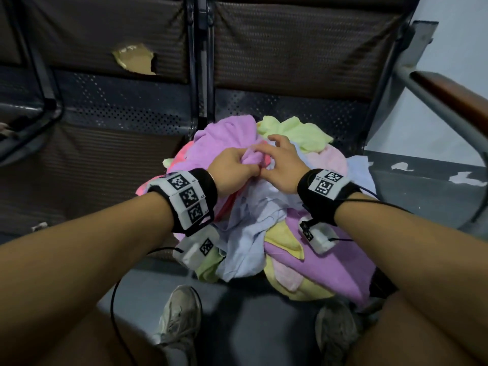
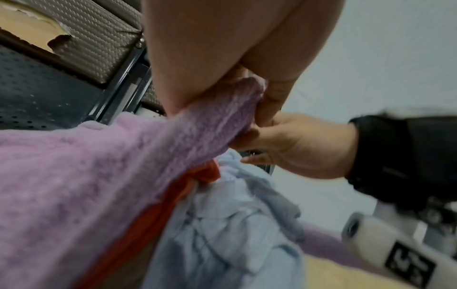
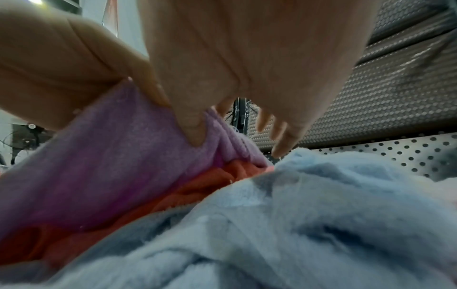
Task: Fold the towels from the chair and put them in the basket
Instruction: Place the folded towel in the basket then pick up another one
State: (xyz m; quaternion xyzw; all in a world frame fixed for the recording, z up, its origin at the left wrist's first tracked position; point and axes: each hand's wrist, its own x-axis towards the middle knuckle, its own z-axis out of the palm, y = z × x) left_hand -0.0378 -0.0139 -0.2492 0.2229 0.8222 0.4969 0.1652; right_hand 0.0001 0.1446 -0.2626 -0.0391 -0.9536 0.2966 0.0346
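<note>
A heap of towels lies on the chair seat (image 1: pixel 290 112) in the head view. A purple towel (image 1: pixel 227 138) tops it, with a light green towel (image 1: pixel 295 130) behind, a light blue towel (image 1: pixel 253 223) in front, and a yellow towel (image 1: pixel 285 239) over a second purple towel (image 1: pixel 330 260). My left hand (image 1: pixel 245 165) grips a bunched edge of the top purple towel (image 2: pixel 99 166). My right hand (image 1: pixel 266 157) pinches the same edge beside it, its other fingers spread. An orange towel (image 3: pixel 197 187) shows under the purple towel (image 3: pixel 123 146). No basket is in view.
A wooden armrest (image 1: pixel 454 93) on a metal frame runs along the right of the seat. A second seat (image 1: pixel 92 159) adjoins on the left, its backrest torn (image 1: pixel 134 59). My shoes (image 1: pixel 182 313) stand on the grey floor in front of the chair.
</note>
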